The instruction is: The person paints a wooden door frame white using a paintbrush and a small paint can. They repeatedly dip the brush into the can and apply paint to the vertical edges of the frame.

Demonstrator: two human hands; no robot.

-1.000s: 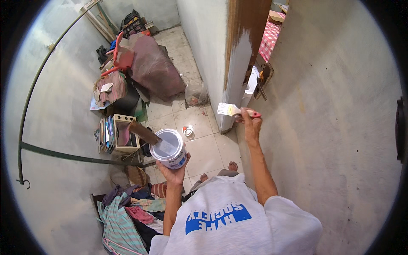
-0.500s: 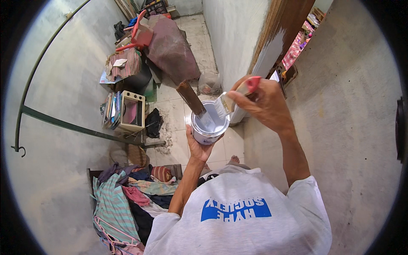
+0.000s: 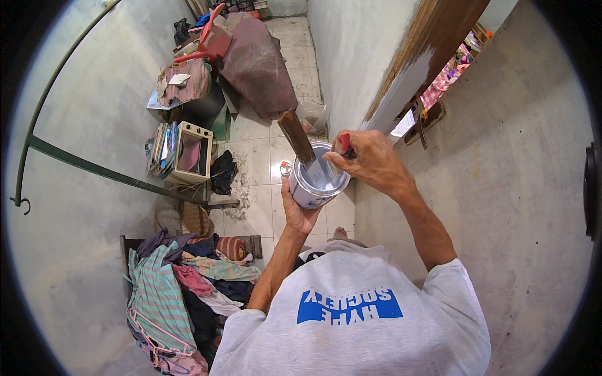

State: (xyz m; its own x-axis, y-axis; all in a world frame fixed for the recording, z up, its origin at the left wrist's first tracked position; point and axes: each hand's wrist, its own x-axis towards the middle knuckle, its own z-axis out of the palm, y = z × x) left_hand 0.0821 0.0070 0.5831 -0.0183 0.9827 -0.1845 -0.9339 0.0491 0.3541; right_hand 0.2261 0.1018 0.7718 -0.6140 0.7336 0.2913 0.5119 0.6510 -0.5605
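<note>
My left hand (image 3: 300, 213) is wrapped round the lower left side of an open paint can (image 3: 307, 196), holding it up in front of me. Light grey paint coats the can's inside. A flat wooden stick (image 3: 296, 136) leans out of the can toward the far left, its lower end smeared with paint. My right hand (image 3: 375, 161) is closed on the red-tipped handle of a paintbrush (image 3: 343, 143) at the can's right rim. The brush points down into the can, and my fingers hide part of it.
A partly painted wooden door frame (image 3: 401, 81) stands ahead on the right. Clothes (image 3: 207, 276) lie heaped at the lower left. A toaster oven (image 3: 192, 153), a black plastic bag (image 3: 223, 172) and a red chair (image 3: 213, 42) stand along the left side. A green metal bar (image 3: 94, 169) crosses the left.
My right hand has lowered and turned the brush from above the rim down into the can. The can has shifted slightly to the right in the view.
</note>
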